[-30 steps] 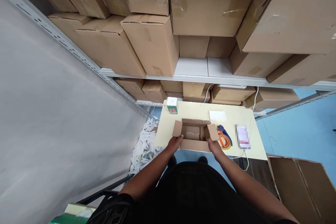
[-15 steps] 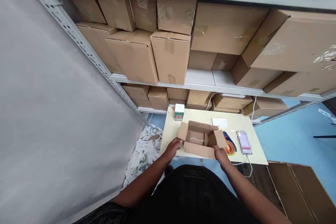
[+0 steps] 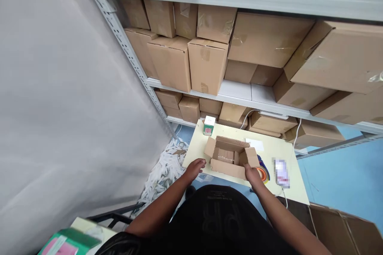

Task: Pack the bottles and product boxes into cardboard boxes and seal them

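Observation:
An open cardboard box (image 3: 229,168) stands on the pale yellow table with its flaps spread outward. Its inside shows brown cardboard and a strip of clear tape. My right hand (image 3: 253,176) grips the near right corner of this box, the thumb over the flap. My left hand (image 3: 195,168) is just left of the box, apart from it, holding nothing, its fingers loosely extended. Right of the box, partly covered by its flap, is a blue tape dispenser (image 3: 263,170) with an orange-cored roll. A small green and white box (image 3: 209,126) stands at the table's far left.
A phone (image 3: 281,173), blurred out, lies on the table (image 3: 239,130) with a white cable; a white paper (image 3: 254,144) is behind. Shelves (image 3: 227,97) full of cartons rise ahead. Shredded paper (image 3: 161,171) covers the floor at left. A green and pink box (image 3: 64,243) sits lower left.
My left hand has let go of the box's left side and drawn slightly away. My right hand stays on the box. The view has turned left, bringing the green and pink box into sight.

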The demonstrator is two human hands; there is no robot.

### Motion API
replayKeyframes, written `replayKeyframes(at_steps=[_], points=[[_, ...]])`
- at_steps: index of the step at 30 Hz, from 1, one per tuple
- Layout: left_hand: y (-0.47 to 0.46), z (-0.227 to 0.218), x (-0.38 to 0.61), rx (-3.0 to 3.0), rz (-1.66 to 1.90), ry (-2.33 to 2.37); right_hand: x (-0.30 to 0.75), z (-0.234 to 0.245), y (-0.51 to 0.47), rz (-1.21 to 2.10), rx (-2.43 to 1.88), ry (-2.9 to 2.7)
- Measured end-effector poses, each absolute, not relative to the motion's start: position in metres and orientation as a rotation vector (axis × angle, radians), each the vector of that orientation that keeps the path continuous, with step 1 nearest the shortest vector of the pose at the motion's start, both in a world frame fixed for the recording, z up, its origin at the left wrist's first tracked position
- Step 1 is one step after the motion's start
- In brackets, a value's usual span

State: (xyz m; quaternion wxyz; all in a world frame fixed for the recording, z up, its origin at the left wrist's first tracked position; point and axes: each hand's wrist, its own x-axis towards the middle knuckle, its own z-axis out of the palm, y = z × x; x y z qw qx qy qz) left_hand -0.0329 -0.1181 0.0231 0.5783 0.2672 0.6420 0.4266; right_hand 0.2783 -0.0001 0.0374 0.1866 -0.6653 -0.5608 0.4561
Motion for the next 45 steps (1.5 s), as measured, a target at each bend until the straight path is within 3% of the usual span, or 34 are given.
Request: replayKeyframes(at_steps=[9, 15, 24, 29, 34, 45], points=[[-0.130, 0.033, 0.044, 0.489, 1.094, 1.643, 0.313, 0.054, 0.022, 1.372, -1.970, -1.892], [-0.150, 0.059, 0.083, 0.528, 1.205, 1.551, 0.315, 0.057, 0.026, 1.386, -1.771, -2.202], [-0.208, 0.084, 0.096, 0.597, 1.280, 1.879, 0.282, 0.067, -0.010, 1.278, -1.466, -2.562], [-0.259, 0.080, 0.089, 0.692, 1.352, 2.008, 0.253, 0.074, -0.045, 1.297, -1.394, -2.638], [-0.329, 0.072, 0.074, 0.378, 1.431, 2.149, 0.221, 0.084, -0.104, 1.332, -1.344, -2.666], [-0.485, 0.085, 0.051, 0.218, 1.845, 1.981, 0.160, 0.095, -0.219, 1.435, -1.093, -2.592]])
